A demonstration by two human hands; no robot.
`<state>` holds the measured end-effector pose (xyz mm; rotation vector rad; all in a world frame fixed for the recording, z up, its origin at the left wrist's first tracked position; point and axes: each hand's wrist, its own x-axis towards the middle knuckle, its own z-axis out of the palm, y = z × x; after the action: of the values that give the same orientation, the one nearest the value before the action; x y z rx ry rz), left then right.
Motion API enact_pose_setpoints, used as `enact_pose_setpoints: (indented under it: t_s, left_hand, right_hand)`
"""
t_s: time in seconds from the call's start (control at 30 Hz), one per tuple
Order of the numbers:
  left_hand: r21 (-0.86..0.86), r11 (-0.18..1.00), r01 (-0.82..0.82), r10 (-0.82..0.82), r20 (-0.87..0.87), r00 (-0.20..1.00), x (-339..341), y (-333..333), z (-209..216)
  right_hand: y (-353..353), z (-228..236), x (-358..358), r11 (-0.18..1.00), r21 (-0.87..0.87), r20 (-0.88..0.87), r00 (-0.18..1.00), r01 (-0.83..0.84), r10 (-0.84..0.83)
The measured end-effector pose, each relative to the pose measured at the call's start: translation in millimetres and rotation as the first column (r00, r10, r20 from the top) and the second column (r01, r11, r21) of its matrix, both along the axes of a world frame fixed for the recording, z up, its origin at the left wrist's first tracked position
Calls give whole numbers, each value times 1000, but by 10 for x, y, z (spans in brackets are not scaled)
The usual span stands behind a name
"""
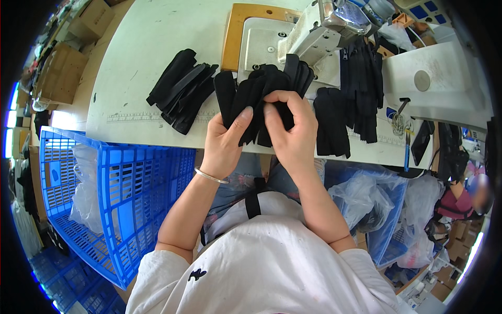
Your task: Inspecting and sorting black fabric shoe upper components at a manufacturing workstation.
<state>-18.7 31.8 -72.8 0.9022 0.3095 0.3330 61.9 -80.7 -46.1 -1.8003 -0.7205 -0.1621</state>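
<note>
Head view: from here I see the person's two bare hands working at the near edge of a pale counter, both on a bunch of black fabric strips. Left hand is closed round the bunch's left part, thumb on top, other fingers mostly hidden behind. Right hand is bent into a near-closed ring, thumb and index tips close together against the strips; can't tell if a single strip is pinched between them. Bunch sits fanned, ends pointing up and away, just in front of the sewing machine and its tan frame.

Left of it, apart, a loose black pile lies on the counter, partly over a ruler scale. Right, near the right hand, a folded black bundle; beyond that, a longer black bundle. Blue-handled tool at the counter's right end.

Below left: blue crate, clear plastic inside. Below right: clear plastic bags by a blue bin. Left wrist wears a silver bangle. Cardboard boxes stand far left.
</note>
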Motion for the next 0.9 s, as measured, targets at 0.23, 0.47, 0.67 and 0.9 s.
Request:
enact_pose_setpoints:
  t_s: [0.23, 0.47, 0.67, 0.9]
  left_hand:
    - [16, 1000, 2, -2, 32, 999, -2, 14, -13]
    - [-62, 998, 32, -28, 61, 998, -4, 30, -7]
    - [14, 1000, 24, -24, 57, 998, 12, 9, -28]
    - [-49, 999, 12, -10, 35, 999, 7, 13, 23]
  right_hand:
    - [32, 33, -8, 999, -14, 7, 999, -33, 33]
    - [38, -21, 24, 999, 29, 23, 1000, -15, 14]
    - [42, 41, 3, 1000, 5, -41, 999, -23, 23]
    - [65, 45, -5, 996, 75, -36, 998, 45, -42]
